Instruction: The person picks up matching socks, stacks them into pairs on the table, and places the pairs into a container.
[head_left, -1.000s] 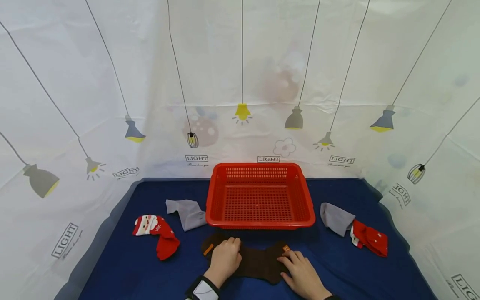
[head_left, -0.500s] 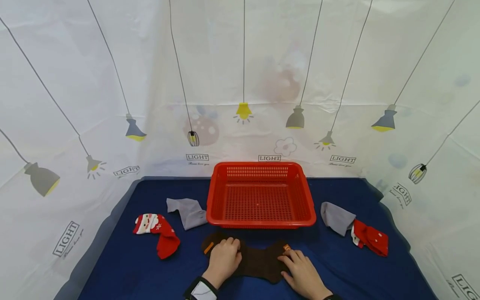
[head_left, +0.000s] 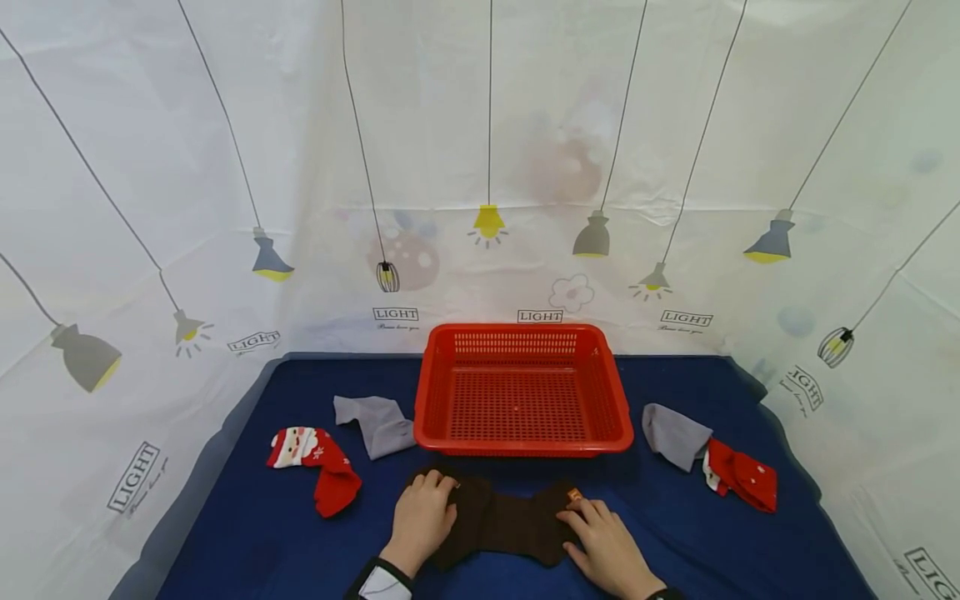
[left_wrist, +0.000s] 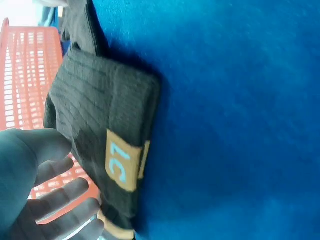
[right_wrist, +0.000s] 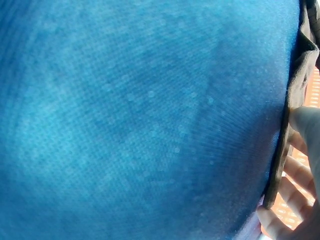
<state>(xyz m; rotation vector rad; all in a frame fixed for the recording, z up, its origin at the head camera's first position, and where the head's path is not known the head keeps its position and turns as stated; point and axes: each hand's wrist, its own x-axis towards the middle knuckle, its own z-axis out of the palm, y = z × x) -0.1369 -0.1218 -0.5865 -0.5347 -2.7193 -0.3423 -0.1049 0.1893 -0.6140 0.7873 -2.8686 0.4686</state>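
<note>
In the head view, dark brown socks (head_left: pixel 510 523) lie spread in front of the red basket. My left hand (head_left: pixel 422 515) is over their left end, fingers loosely bent. The left wrist view shows a ribbed brown sock (left_wrist: pixel 95 95) with an orange label (left_wrist: pixel 122 160); the left thumb (left_wrist: pixel 52 145) is by its edge and the other fingers are spread apart. At the right end, my right hand (head_left: pixel 606 546) rests its fingertips on the brown cloth, beside a small orange label (head_left: pixel 574 494). In the right wrist view, the right thumb (right_wrist: pixel 302 117) touches the sock edge (right_wrist: pixel 282 150).
A red perforated basket (head_left: pixel 523 446) stands behind the socks. To its left lie a grey sock (head_left: pixel 377 425) and a red Santa sock (head_left: pixel 330 475). On its right are another grey sock (head_left: pixel 677 437) and a red one (head_left: pixel 742 477). Dark blue cloth (head_left: pixel 300 558) covers the table.
My left hand has moved left over the brown sock, uncovering more of its middle; the orange label at that end is out of sight in the head view. The right hand stays put.
</note>
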